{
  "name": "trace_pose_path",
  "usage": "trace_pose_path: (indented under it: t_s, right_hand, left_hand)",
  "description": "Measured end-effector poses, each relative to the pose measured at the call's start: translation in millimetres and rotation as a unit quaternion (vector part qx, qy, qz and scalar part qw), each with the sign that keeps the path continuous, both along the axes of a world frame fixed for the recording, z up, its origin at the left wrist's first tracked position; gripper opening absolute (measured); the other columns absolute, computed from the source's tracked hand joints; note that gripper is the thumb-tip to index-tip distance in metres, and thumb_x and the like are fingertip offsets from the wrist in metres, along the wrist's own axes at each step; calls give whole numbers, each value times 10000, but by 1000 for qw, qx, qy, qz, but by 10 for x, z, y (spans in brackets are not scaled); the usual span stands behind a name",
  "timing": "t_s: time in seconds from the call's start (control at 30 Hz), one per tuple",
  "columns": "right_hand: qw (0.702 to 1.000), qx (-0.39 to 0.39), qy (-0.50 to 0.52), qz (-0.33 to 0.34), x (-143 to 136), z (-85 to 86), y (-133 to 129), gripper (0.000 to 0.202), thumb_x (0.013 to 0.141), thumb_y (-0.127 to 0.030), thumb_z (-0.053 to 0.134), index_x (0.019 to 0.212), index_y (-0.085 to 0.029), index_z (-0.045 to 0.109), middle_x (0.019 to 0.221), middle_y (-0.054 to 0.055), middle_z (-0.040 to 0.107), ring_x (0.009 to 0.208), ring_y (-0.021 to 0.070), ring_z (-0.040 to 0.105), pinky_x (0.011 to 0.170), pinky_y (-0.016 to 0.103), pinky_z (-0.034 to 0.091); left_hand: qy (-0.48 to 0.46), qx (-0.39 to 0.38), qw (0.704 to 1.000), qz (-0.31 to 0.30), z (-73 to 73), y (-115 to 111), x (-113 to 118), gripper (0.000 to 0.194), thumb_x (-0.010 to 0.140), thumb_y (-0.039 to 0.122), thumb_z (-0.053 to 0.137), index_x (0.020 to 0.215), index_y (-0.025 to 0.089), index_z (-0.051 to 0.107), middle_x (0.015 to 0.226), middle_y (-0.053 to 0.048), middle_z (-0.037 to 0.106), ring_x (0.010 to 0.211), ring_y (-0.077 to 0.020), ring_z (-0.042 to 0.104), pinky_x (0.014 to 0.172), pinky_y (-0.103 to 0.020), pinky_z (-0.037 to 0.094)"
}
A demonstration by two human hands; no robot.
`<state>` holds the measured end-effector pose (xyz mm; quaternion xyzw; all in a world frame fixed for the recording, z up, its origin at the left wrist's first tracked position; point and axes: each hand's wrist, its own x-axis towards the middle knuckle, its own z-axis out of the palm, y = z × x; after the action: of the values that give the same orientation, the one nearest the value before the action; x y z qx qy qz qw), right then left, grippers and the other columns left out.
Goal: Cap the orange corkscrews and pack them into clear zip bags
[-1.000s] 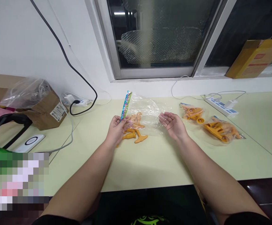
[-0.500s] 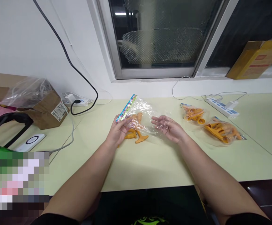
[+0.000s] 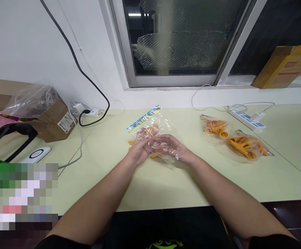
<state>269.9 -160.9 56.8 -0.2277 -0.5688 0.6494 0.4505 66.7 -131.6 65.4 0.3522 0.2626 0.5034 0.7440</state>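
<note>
A clear plastic bag (image 3: 166, 121) with a colourful printed strip along its top edge is tilted above the table between my hands. My left hand (image 3: 140, 151) has its thumb and fingers closed on the left side of the bag. Curled against the bag from the right is my right hand (image 3: 177, 148), its fingertips close to my left thumb; film covers part of the fingers. Orange plastic pieces (image 3: 131, 143) lie beneath and behind the bag, partly hidden by it and by my hands. Whether any piece is inside this bag I cannot tell.
Two clear bags of orange parts, one farther back (image 3: 215, 126) and one nearer (image 3: 248, 145), lie to the right. A power strip (image 3: 247, 119) sits behind them. On the left are a cardboard box (image 3: 49, 119), a white charging pad (image 3: 36, 154) and cables. A window stands behind.
My right hand has moved left toward my left hand, and its spread fingers have curled. The bag has bunched between the hands, and its printed strip has turned flatter.
</note>
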Motion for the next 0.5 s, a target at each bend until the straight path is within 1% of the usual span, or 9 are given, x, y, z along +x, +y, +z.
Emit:
trace_pose_path:
  t_s: [0.1, 0.17, 0.27, 0.3, 0.33, 0.37, 0.43, 0.47, 0.5]
  right_hand:
    - [996, 60, -61, -13, -23, 17, -31, 599, 840, -420, 864, 1395, -403, 638, 1621, 43, 476, 1397, 291, 574, 1145, 526, 506]
    - [993, 84, -85, -20, -32, 10, -51, 672, 851, -410, 856, 1462, -447, 578, 1651, 30, 430, 1429, 291, 542, 1153, 513, 501]
    - [993, 74, -93, -11, -50, -9, -69, 702, 936, -454, 761, 1557, -480, 432, 1644, 46, 431, 1320, 266, 629, 1081, 514, 554]
    - [993, 72, -96, -13, -57, -11, -70, 668, 963, -475, 722, 1561, -468, 427, 1636, 54, 442, 1288, 259, 649, 1070, 515, 560]
    - [991, 80, -102, -25, -65, -9, -69, 608, 979, -496, 693, 1541, -445, 466, 1626, 59, 458, 1290, 260, 646, 1084, 518, 549]
    - [988, 98, -111, -44, -70, -4, -67, 532, 987, -514, 672, 1493, -414, 540, 1612, 60, 479, 1331, 269, 619, 1123, 526, 517]
    - [978, 141, -136, -77, -77, 11, -65, 402, 1000, -541, 638, 1355, -358, 681, 1558, 63, 548, 1436, 288, 529, 1211, 543, 419]
    - [974, 153, -146, -82, -77, 19, -67, 379, 1006, -549, 625, 1311, -345, 715, 1523, 68, 586, 1460, 292, 503, 1234, 551, 384]
    - [973, 157, -151, -79, -77, 25, -72, 383, 1011, -554, 613, 1309, -340, 722, 1493, 73, 616, 1461, 293, 505, 1242, 558, 368]
  left_hand:
    - [-13, -17, 1000, -3, -8, 0, 7, 716, 862, 183, 793, 1440, 348, 404, 1393, -119, 686, 1193, -284, 719, 962, -477, 592]
    - [-26, -26, 999, -7, -6, -3, 12, 682, 882, 191, 775, 1438, 349, 414, 1385, -118, 691, 1207, -277, 713, 963, -463, 590]
    - [-46, -41, 998, -16, 0, -4, 19, 597, 918, 220, 737, 1426, 356, 455, 1364, -90, 704, 1198, -277, 718, 968, -474, 594]
    - [-51, -46, 998, -16, 2, -2, 20, 567, 928, 228, 724, 1420, 356, 473, 1349, -78, 711, 1175, -274, 727, 958, -468, 601]
    - [-55, -51, 997, -16, 4, 2, 19, 544, 936, 235, 713, 1417, 353, 487, 1335, -71, 718, 1140, -270, 740, 942, -456, 610]
    - [-57, -57, 997, -17, 8, 6, 18, 534, 941, 239, 704, 1420, 347, 495, 1330, -69, 719, 1094, -265, 755, 919, -440, 619]
    - [-57, -66, 996, -21, 20, 16, 14, 553, 946, 249, 693, 1447, 345, 480, 1356, -81, 705, 1025, -261, 773, 876, -419, 628]
    - [-56, -69, 996, -22, 28, 20, 12, 573, 948, 254, 691, 1464, 351, 462, 1380, -89, 692, 1026, -268, 774, 869, -419, 628]
    - [-55, -73, 996, -22, 36, 23, 10, 593, 947, 257, 693, 1475, 360, 444, 1401, -95, 680, 1049, -280, 771, 873, -426, 626]
